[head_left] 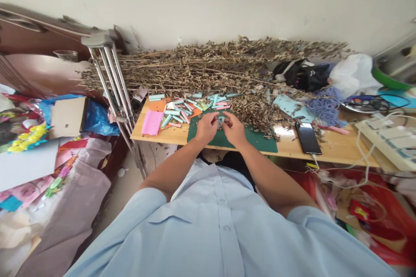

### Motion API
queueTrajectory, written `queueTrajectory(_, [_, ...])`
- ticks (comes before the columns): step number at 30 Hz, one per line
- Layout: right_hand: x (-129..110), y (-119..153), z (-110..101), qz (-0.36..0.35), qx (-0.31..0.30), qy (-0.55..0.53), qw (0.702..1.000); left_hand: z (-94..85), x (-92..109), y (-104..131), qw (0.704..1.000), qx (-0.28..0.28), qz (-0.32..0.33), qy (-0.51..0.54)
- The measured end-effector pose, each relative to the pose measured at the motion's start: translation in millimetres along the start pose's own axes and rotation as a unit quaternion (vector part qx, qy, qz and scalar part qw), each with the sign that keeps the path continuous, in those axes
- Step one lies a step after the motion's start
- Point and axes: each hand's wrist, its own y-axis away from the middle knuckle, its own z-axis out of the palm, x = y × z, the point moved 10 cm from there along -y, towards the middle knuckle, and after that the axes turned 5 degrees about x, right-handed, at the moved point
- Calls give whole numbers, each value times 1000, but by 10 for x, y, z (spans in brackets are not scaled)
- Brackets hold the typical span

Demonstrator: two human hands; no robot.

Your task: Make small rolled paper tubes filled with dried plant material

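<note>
My left hand [207,128] and my right hand [234,130] meet over a dark green cutting mat [260,139]. Their fingertips are closed around a small light-blue piece of paper [221,119], which looks curled. To the left of my hands lies a loose pile of blue and pink paper rolls [177,112]. A stack of pink paper sheets [152,122] rests at the table's left end. Crumbled dried leaves [256,114] cover the area just right of and beyond my hands.
Bundles of dried plant stems [195,67] line the wall behind the table [341,151]. A phone [308,137] on a cable lies at the right, near purple yarn [325,106] and a power strip [380,138]. Metal crutches [113,82] lean at the left edge.
</note>
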Motion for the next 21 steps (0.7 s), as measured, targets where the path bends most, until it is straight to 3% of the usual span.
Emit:
queueTrajectory(3, [144, -4, 39, 56, -7, -78, 995, 0, -49, 0, 1000, 5, -15, 7])
queueTrajectory(8, [164, 21, 76, 87, -19, -142, 986, 30, -144, -6, 999, 3, -42, 14])
queueTrajectory(15, [200, 72, 65, 97, -34, -140, 985, 107, -383, -16, 979, -20, -149, 137])
queueTrajectory(21, [196, 99, 38, 97, -30, -87, 991, 114, -399, 25, 959, -25, -188, 209])
